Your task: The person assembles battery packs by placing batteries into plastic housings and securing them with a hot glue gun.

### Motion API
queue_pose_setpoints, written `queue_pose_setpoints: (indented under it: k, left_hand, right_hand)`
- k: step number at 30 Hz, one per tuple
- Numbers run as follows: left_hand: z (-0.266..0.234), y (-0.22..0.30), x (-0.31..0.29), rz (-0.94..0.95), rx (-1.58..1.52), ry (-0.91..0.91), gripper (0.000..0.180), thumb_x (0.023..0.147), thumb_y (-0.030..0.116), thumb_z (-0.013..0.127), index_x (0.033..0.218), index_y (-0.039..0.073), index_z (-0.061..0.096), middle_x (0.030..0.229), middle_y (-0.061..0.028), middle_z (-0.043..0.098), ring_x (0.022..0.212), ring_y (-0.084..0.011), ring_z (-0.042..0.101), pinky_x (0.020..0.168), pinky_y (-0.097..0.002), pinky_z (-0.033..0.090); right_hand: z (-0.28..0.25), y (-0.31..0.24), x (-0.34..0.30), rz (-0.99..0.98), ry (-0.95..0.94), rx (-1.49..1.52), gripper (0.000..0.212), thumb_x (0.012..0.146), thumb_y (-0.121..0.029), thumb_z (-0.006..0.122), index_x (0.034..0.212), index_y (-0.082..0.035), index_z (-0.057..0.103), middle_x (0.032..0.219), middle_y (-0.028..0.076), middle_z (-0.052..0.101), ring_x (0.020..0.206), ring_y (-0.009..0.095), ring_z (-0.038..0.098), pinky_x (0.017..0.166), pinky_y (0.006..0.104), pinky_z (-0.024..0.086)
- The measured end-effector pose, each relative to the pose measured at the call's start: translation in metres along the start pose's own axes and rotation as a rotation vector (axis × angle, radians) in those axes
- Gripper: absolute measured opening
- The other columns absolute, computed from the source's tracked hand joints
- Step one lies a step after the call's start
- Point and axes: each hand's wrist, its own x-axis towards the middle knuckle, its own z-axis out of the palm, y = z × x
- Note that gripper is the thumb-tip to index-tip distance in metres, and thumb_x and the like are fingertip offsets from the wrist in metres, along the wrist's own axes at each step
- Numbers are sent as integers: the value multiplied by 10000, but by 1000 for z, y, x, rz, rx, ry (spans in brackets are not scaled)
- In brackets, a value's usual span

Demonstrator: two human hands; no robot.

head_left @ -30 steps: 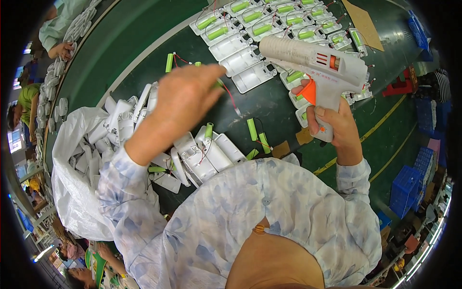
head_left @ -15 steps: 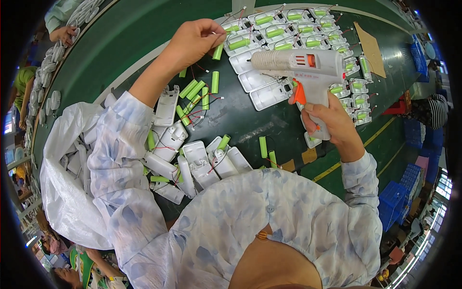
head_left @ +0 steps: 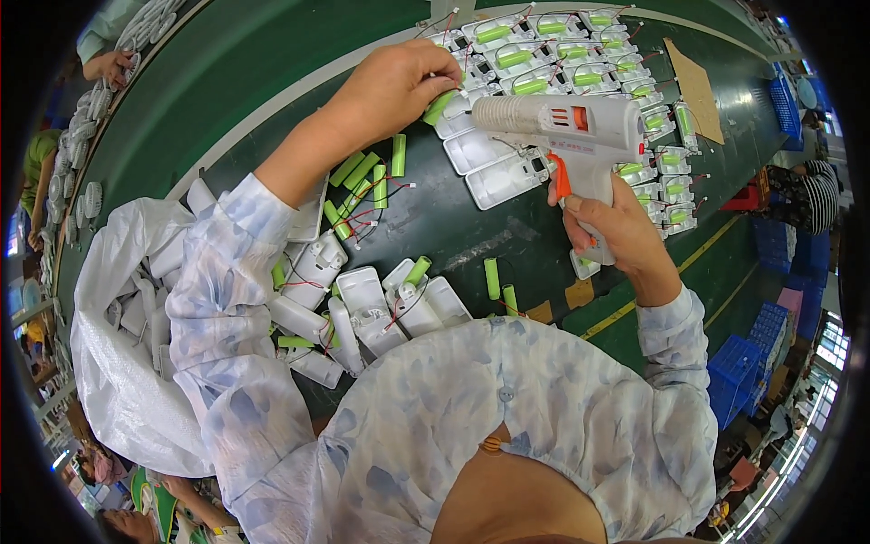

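Observation:
My right hand (head_left: 625, 231) grips the handle of a white glue gun (head_left: 594, 136) with an orange trigger; its nozzle points left, over the white plastic casings. My left hand (head_left: 399, 86) is closed on a green cylindrical battery (head_left: 437, 109) at the near left edge of the casing rows. Below it are casings without batteries, one a white half-shell (head_left: 503, 177). Farther back, several rows of casings each hold a green battery (head_left: 515, 59) with thin red and black wires. Part of the rows is hidden behind the glue gun.
Loose wired batteries (head_left: 381, 186) lie on the dark green table (head_left: 435, 236). Nearer me is a jumble of casings (head_left: 362, 304). A white sack (head_left: 136, 381) of casings stands at my left. Cardboard (head_left: 693, 91) lies far right. A co-worker's hand (head_left: 109, 68) shows at the upper left.
My left hand has moved right with the battery, bringing it over the edge of the casing rows. The glue gun stays almost in place in my right hand.

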Motion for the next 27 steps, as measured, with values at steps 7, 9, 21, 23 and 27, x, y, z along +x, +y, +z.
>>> queue_pose_setpoints:
  k: [7, 9, 21, 23, 27]
  left_hand:
    - [24, -3, 21, 163, 231, -48, 92, 838, 126, 711, 906, 65, 697, 898, -82, 568, 893, -283, 585, 753, -398, 495]
    - [30, -4, 23, 159, 265, -89, 75, 837, 144, 702, 891, 96, 719, 909, -68, 579, 933, -269, 591, 771, -395, 506]
    - [38, -3, 24, 197, 346, -56, 85, 806, 153, 715, 878, 112, 737, 897, -62, 598, 937, -268, 597, 773, -392, 509]
    - [32, -6, 23, 227, 325, -5, 95, 807, 145, 725, 891, 100, 721, 899, -71, 607, 923, -277, 602, 766, -389, 503]
    - [-8, 16, 2, 16, 269, 19, 124, 871, 158, 646, 921, 48, 676, 884, -132, 625, 856, -329, 628, 736, -412, 503]
  right_hand:
    - [6, 2, -11, -115, 29, 93, 366, 905, -138, 591, 1233, 20, 554, 1140, 97, 654, 566, 118, 571, 516, 271, 460]
    - [6, 3, -15, -111, 9, 91, 393, 902, -129, 583, 1262, 22, 541, 1232, 103, 640, 570, 123, 580, 518, 272, 464]
    - [7, 11, -21, -99, 80, 137, 383, 889, -155, 587, 1233, 13, 573, 848, 70, 647, 547, 109, 548, 521, 272, 464]
    - [3, 12, -19, -93, 53, 118, 357, 888, -163, 583, 1201, 9, 578, 738, 59, 610, 536, 109, 534, 513, 272, 455]
    - [6, 11, -13, -113, 65, 139, 314, 892, -157, 575, 1160, 6, 583, 664, 45, 566, 526, 111, 522, 504, 271, 445]
